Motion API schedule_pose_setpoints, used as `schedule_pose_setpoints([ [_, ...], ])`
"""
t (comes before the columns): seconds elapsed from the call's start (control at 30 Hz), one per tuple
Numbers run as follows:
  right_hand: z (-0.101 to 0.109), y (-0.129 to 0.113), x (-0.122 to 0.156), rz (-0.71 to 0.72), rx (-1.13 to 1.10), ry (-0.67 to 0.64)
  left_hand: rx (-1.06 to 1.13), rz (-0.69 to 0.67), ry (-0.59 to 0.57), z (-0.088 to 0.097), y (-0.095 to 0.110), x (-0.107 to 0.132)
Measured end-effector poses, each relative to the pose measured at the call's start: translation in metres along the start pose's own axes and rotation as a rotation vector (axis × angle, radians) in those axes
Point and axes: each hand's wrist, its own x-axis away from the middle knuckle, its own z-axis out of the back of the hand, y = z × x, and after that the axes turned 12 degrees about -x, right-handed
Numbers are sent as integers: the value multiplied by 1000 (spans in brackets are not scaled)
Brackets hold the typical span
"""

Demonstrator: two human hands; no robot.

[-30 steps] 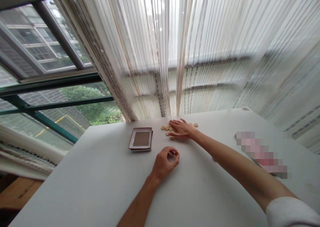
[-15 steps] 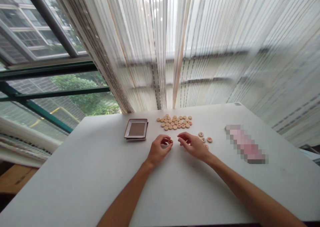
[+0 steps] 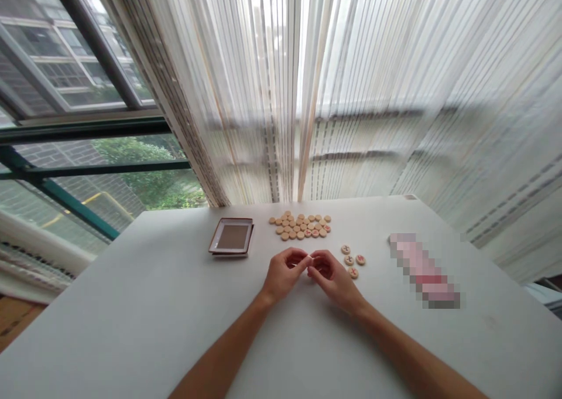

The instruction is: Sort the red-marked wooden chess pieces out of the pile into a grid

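Observation:
My left hand (image 3: 284,276) and my right hand (image 3: 333,279) meet fingertip to fingertip above the table. Between their pinched fingers is a round wooden xiangqi piece (image 3: 309,259), of which only a pale edge shows. Just right of my right hand lie several loose xiangqi pieces (image 3: 349,260), face up with red or dark characters. Beyond both hands spreads a flat cluster of xiangqi pieces (image 3: 296,228). Most show plain wooden backs, and a few at its near right side carry red markings.
A shallow square box (image 3: 230,238) with a brown inside and pale rim sits left of the cluster. On the right of the white table (image 3: 175,317) lies a pixelated pink object (image 3: 424,273). Striped sheer curtains (image 3: 351,94) hang behind the far edge, beside a window.
My right hand has closed in on my left, and their fingertips now touch around the piece that my left hand held alone. The view has shifted slightly.

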Motion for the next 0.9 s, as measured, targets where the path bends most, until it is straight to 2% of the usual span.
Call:
schedule_pose_setpoints([
  [0.1,-2,1,1,15,50,36,88,38,8,-3,-5,3],
  [0.23,-2,0,1,9,-4,52,181,86,-50,1,-8,8],
  [0.57,-2,-9,2,-20,-6,25,181,41,-193,7,-7,15],
  [0.9,0,-5,4,-12,-41,-6,180,52,-208,9,-3,14],
])
